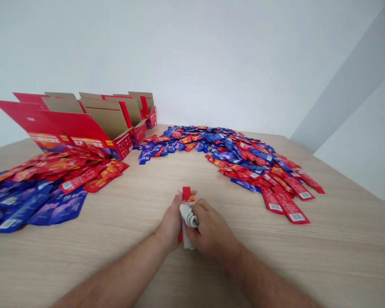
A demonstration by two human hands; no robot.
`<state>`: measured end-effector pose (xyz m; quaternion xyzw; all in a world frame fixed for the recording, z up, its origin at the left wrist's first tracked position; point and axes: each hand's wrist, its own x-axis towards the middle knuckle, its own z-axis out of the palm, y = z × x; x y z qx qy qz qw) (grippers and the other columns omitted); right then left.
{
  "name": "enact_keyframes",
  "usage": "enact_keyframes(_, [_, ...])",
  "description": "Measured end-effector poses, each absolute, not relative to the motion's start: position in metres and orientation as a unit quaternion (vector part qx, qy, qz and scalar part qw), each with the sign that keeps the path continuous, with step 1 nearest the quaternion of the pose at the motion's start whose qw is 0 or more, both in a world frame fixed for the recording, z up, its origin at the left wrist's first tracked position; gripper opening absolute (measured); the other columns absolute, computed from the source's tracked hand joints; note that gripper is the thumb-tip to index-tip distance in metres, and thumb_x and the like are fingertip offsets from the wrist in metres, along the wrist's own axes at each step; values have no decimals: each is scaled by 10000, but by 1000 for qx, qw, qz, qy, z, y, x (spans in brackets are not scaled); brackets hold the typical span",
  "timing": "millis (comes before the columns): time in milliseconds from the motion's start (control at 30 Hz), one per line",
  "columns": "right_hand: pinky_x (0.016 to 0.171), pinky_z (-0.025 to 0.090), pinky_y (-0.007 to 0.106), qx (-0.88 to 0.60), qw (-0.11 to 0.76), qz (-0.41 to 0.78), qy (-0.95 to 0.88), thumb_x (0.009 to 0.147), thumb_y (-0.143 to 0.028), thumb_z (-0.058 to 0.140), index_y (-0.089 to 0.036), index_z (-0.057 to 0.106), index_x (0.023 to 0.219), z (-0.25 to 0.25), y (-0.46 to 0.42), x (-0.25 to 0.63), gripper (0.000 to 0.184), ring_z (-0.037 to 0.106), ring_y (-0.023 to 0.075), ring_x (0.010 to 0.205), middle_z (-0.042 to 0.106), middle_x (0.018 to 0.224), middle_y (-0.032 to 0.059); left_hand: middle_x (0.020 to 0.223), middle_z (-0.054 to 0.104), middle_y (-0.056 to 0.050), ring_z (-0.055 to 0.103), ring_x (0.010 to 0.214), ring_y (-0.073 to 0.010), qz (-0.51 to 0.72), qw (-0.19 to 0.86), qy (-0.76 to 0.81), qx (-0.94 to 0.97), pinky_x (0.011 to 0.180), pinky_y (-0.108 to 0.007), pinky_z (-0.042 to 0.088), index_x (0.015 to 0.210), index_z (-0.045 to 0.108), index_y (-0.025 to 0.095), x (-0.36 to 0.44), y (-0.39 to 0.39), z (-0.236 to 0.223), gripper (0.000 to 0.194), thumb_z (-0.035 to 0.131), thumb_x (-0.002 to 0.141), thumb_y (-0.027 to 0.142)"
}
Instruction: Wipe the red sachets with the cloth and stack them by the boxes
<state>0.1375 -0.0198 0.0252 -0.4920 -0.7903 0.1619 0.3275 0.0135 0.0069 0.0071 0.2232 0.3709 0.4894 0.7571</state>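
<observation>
Near the table's front middle, my left hand (pixel 170 220) holds a red sachet (pixel 186 191) upright along its fingers; only its top end and a strip low down show. My right hand (pixel 210 226) is closed on a crumpled white cloth (pixel 188 216), which presses against the face of the sachet and covers most of it. The lower end of the cloth hangs below the fingers. Both hands are close together, just above the wooden table (pixel 141 256).
Red and blue sachets spread in a curved heap (pixel 231 149) from back middle to right. Red sachets (pixel 80 167) and blue sachets (pixel 51 205) lie in piles at left. Behind them stand several open red cardboard boxes (pixel 83 128), lids raised. A white wall (pixel 218 64) closes the back.
</observation>
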Motion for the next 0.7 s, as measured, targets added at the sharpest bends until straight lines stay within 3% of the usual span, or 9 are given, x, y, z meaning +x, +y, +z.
enact_keyframes(67, [881, 505, 340, -497, 299, 169, -797, 810, -122, 584, -206, 627, 1020, 25, -20, 136, 231, 609, 222, 979, 640, 1056, 69, 894, 758, -98, 717, 786, -220, 476, 775, 368, 193, 770, -323, 567, 1218, 694, 126, 13, 6, 13, 513, 443, 1021, 527])
enact_keyframes(167, [911, 498, 354, -560, 327, 139, -749, 848, -137, 554, -187, 626, 1087, 24, -19, 135, 254, 604, 229, 994, 632, 1081, 93, 925, 756, -116, 722, 839, -217, 467, 780, 370, 189, 823, -305, 562, 1153, 706, 98, 13, 5, 17, 435, 453, 1035, 432])
enact_keyframes(333, [895, 508, 334, -480, 260, 170, -821, 779, -161, 633, -211, 636, 999, 23, -22, 134, 226, 612, 224, 977, 657, 1042, 64, 860, 738, -95, 716, 741, -223, 445, 804, 368, 142, 742, -333, 565, 1206, 670, 145, 9, 5, 24, 473, 422, 1029, 507])
enact_keyframes(533, [943, 492, 365, -570, 286, 131, -759, 856, -150, 545, -188, 635, 1079, 25, -21, 132, 243, 600, 238, 1036, 651, 1113, 107, 863, 743, -120, 718, 727, -213, 419, 823, 359, 136, 697, -305, 562, 1097, 677, 118, 10, 9, 23, 454, 395, 1043, 469])
enact_keyframes(700, [864, 509, 318, -439, 202, 177, -858, 765, -191, 656, -218, 653, 967, 23, -32, 130, 204, 613, 205, 939, 670, 1026, 41, 828, 743, -123, 723, 678, -251, 446, 797, 391, 114, 660, -369, 570, 1179, 604, 180, -7, 26, 21, 416, 407, 1020, 510])
